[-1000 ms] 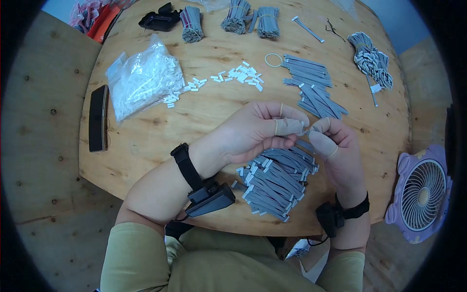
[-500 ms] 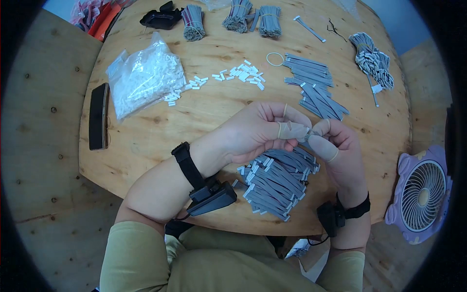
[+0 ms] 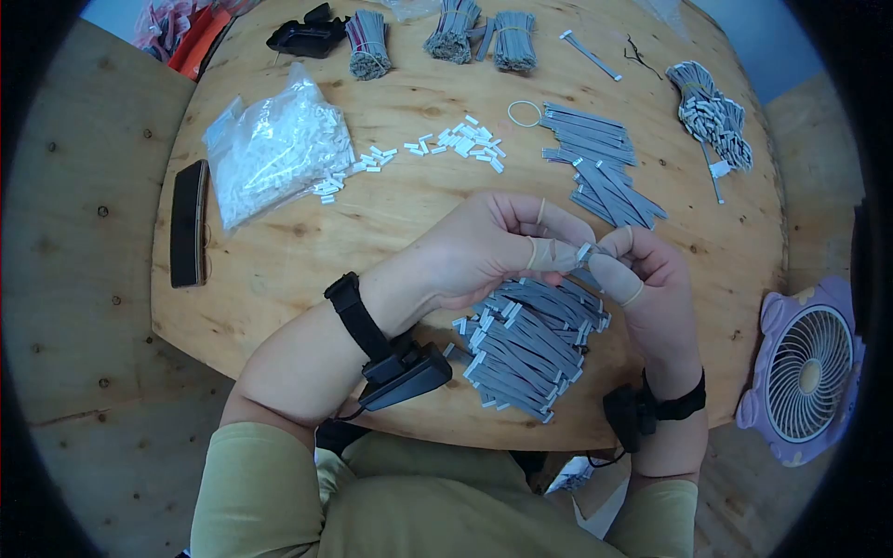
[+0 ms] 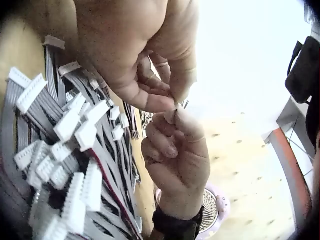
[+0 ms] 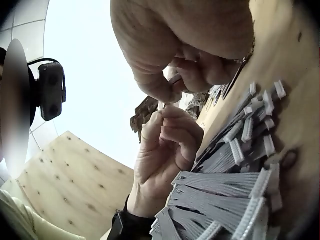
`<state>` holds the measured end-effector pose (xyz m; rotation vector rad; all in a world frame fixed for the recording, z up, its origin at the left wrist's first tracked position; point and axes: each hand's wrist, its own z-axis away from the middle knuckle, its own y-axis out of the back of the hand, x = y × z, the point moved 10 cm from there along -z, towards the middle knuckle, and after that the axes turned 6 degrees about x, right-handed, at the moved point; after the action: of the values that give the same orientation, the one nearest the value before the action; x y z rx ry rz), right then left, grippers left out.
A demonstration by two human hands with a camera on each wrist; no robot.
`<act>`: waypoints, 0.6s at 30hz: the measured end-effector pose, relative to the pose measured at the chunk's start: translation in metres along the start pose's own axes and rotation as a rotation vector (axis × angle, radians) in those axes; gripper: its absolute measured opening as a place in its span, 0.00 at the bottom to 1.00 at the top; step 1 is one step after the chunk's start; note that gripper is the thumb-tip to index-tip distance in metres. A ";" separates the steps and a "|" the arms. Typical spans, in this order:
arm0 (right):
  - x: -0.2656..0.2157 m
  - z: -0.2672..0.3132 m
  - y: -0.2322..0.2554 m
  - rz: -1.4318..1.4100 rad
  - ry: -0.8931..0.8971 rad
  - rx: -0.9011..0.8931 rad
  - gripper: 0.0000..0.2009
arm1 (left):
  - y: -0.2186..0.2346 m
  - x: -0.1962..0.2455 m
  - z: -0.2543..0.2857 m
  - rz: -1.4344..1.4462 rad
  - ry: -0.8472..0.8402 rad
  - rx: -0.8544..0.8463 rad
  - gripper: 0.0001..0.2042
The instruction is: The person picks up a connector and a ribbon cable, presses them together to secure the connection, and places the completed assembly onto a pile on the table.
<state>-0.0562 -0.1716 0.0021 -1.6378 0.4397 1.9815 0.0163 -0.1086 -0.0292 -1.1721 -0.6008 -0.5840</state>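
Note:
Thumb and index finger of my left hand (image 3: 502, 246) pinch a small white connector (image 3: 584, 252), which shows at the fingertips. Right beside it, my right hand (image 3: 656, 279) pinches a grey ribbon cable (image 5: 175, 78), its end meeting the connector between the two hands. Most of both pieces is hidden by the fingers. Pale finger cots cover the thumb and index finger of each hand. Below the hands lies a pile of grey ribbon cables (image 3: 526, 344) with white connectors on their ends. Farther back sit loose grey ribbon cables (image 3: 591, 139) and scattered white connectors (image 3: 470, 141).
A clear bag of white connectors (image 3: 279, 149) lies at left, beside a phone (image 3: 188, 223). Tied cable bundles (image 3: 513, 42) stand along the back near a black case (image 3: 307, 35). Another bundle (image 3: 707, 112) is at back right. A purple fan (image 3: 805, 372) stands beyond the right edge.
My fingertips have come closer together, and the white connector shows more plainly between them. Both arms stay in nearly the same place; the pile below is unchanged.

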 end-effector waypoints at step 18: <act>0.000 0.001 -0.003 0.007 -0.014 0.016 0.03 | 0.000 0.014 0.002 -0.177 -0.129 0.066 0.10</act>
<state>-0.0553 -0.1690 0.0025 -1.6135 0.4558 1.9881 0.0257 -0.1085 -0.0190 -1.1073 -0.8335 -0.6368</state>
